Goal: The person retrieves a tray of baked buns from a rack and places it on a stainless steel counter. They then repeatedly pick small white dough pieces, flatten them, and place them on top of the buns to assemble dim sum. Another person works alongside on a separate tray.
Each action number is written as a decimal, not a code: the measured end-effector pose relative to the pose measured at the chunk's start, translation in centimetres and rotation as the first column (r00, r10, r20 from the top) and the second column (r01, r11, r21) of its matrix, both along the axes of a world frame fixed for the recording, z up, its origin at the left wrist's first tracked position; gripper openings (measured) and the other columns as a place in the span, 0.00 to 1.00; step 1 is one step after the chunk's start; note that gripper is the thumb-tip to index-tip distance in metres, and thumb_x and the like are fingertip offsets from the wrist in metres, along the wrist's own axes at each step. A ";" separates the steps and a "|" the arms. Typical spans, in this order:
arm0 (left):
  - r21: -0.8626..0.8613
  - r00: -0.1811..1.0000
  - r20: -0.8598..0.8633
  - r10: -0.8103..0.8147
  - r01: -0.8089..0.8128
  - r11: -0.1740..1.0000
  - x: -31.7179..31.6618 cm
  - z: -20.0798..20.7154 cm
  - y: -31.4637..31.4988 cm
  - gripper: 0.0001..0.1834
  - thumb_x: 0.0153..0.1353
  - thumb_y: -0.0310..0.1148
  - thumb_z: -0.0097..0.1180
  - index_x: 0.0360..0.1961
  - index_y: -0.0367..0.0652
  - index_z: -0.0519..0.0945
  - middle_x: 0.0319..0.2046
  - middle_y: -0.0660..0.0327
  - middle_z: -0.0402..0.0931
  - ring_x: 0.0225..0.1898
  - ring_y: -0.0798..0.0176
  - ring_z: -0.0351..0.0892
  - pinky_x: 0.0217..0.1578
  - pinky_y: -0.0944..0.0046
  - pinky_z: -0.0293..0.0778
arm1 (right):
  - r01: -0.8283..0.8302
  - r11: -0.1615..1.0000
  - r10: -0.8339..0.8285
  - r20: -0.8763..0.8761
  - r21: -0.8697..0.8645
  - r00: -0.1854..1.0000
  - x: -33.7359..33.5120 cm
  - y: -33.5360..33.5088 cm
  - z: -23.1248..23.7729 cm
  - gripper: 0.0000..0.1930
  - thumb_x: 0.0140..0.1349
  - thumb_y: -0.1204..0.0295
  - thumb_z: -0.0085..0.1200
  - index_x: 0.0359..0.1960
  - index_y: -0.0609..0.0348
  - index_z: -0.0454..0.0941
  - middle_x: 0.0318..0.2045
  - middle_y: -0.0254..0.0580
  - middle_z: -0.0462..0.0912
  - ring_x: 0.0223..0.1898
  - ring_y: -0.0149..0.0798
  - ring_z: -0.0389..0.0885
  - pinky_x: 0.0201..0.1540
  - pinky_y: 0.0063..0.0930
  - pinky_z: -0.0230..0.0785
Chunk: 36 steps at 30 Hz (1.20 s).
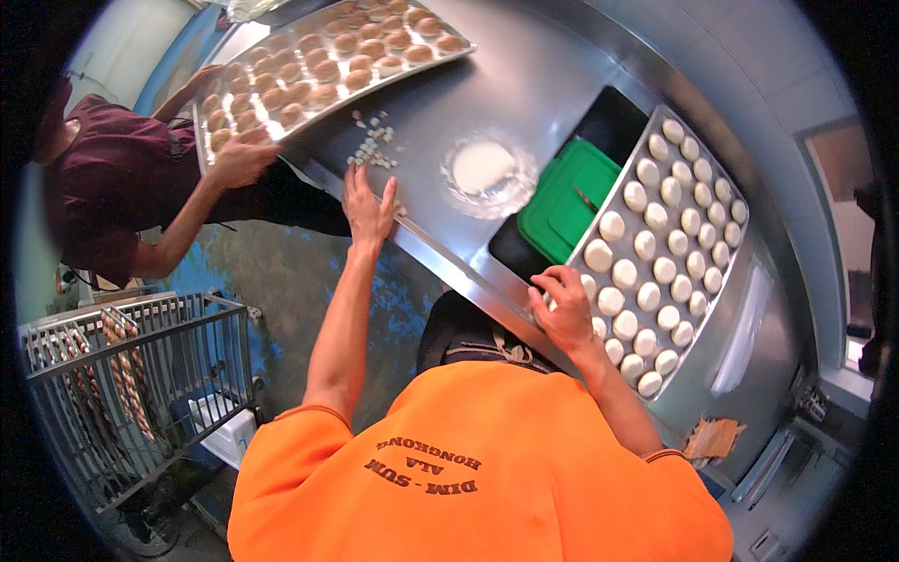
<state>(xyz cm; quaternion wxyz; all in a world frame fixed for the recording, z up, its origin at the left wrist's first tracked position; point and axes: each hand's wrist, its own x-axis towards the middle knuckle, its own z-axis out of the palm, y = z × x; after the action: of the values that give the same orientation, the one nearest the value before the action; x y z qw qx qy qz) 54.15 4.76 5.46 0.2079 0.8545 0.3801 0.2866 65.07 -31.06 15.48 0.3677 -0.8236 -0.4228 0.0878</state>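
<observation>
My left hand (368, 208) is at the front edge of the metal table, fingers spread and pointing at a scatter of small pale dough pieces (373, 140). My right hand (566, 307) is over the near left corner of a metal tray (629, 298). Its fingers are curled, with something white partly visible beneath them; they hide what they hold or touch. Rows of round white dough pieces (664, 270) fill this tray. Left of it sits a green plastic lid or box (567, 199). A clear bowl of white powder or paste (484, 169) stands between my hands, farther back.
At the left, another person (112, 183) in a dark red shirt holds a tray of browned buns (323, 70) over the table. A barred metal rack (140, 384) stands on the floor at lower left. A torn orange-brown packet (714, 438) lies at the right.
</observation>
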 end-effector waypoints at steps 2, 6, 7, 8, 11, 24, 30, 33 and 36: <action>0.048 0.996 -0.090 -0.024 0.029 0.998 1.8 -2.4 4.6 0.37 0.65 0.54 0.58 0.67 0.41 0.69 0.68 0.41 0.65 0.69 0.37 0.62 0.68 0.44 0.59 | -0.071 0.997 0.070 -0.015 -0.007 0.997 -0.6 2.3 0.3 0.09 0.56 0.75 0.64 0.38 0.61 0.83 0.38 0.45 0.79 0.41 0.49 0.77 0.46 0.41 0.73; -0.043 0.967 -0.148 -0.207 0.203 0.978 5.3 -6.5 13.1 0.41 0.67 0.56 0.58 0.71 0.38 0.65 0.62 0.36 0.71 0.64 0.39 0.69 0.65 0.48 0.65 | -0.137 0.987 0.134 -0.046 -0.089 0.990 -1.4 5.2 0.9 0.09 0.56 0.76 0.64 0.39 0.61 0.82 0.38 0.45 0.78 0.41 0.48 0.77 0.46 0.40 0.73; -0.342 0.960 -0.054 -0.275 0.241 0.908 6.1 -7.0 14.4 0.41 0.67 0.59 0.56 0.70 0.39 0.67 0.59 0.39 0.74 0.61 0.43 0.72 0.62 0.51 0.68 | -0.117 0.987 0.112 -0.047 -0.109 0.993 -1.6 5.3 1.1 0.09 0.56 0.76 0.64 0.39 0.61 0.83 0.39 0.45 0.78 0.41 0.49 0.78 0.46 0.40 0.73; -0.508 0.950 -0.055 -0.307 0.238 0.828 6.6 -7.2 15.4 0.41 0.67 0.62 0.55 0.69 0.40 0.68 0.57 0.41 0.76 0.57 0.47 0.75 0.59 0.53 0.71 | -0.088 0.989 0.083 -0.047 -0.117 0.995 -1.7 5.2 1.1 0.09 0.56 0.76 0.64 0.39 0.61 0.83 0.39 0.45 0.78 0.42 0.49 0.78 0.46 0.40 0.73; -0.212 0.802 -0.375 -0.464 0.413 0.885 6.5 -5.0 16.2 0.29 0.69 0.56 0.55 0.58 0.43 0.76 0.51 0.54 0.81 0.53 0.60 0.79 0.54 0.61 0.74 | -0.001 0.985 -0.013 -0.078 -0.170 0.997 -2.2 4.2 0.9 0.09 0.57 0.75 0.64 0.39 0.62 0.83 0.39 0.45 0.78 0.43 0.49 0.78 0.47 0.40 0.73; -0.319 0.608 -0.054 -0.792 0.741 0.590 5.5 -2.4 10.0 0.24 0.66 0.43 0.59 0.61 0.47 0.79 0.70 0.52 0.65 0.75 0.46 0.56 0.73 0.44 0.52 | 0.173 0.965 -0.192 -0.085 -0.196 0.978 -3.2 3.8 -1.8 0.09 0.57 0.75 0.64 0.39 0.63 0.84 0.39 0.46 0.79 0.43 0.50 0.79 0.47 0.40 0.73; -0.298 0.521 0.005 -0.854 0.816 0.496 4.5 -2.5 6.3 0.25 0.65 0.47 0.60 0.59 0.44 0.80 0.70 0.48 0.65 0.75 0.41 0.54 0.72 0.45 0.56 | 0.191 0.963 -0.212 -0.099 -0.190 0.972 -3.1 4.2 -2.4 0.09 0.59 0.74 0.62 0.40 0.64 0.83 0.40 0.47 0.79 0.45 0.50 0.78 0.50 0.41 0.72; -0.388 0.489 0.095 -0.867 0.820 0.420 4.2 -1.4 4.8 0.25 0.65 0.47 0.60 0.58 0.43 0.80 0.70 0.48 0.64 0.75 0.40 0.54 0.71 0.44 0.59 | 0.205 0.963 -0.224 -0.097 -0.176 0.970 -3.0 4.6 -2.5 0.09 0.59 0.73 0.63 0.40 0.63 0.83 0.40 0.46 0.79 0.45 0.50 0.79 0.49 0.41 0.73; -0.408 0.391 0.005 -0.920 0.841 0.356 4.0 -1.0 4.1 0.24 0.64 0.45 0.60 0.56 0.42 0.81 0.70 0.48 0.65 0.75 0.42 0.55 0.70 0.44 0.61 | 0.206 0.962 -0.230 -0.130 -0.177 0.964 -2.8 4.9 -3.0 0.09 0.59 0.72 0.62 0.39 0.63 0.83 0.40 0.46 0.79 0.46 0.51 0.79 0.51 0.42 0.73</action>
<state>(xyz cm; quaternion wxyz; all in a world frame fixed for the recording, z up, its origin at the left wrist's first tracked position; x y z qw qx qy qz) 58.19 8.84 4.42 0.4310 0.8980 -0.0776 -0.0420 62.30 -26.14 12.50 0.3375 -0.8835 -0.2921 0.1422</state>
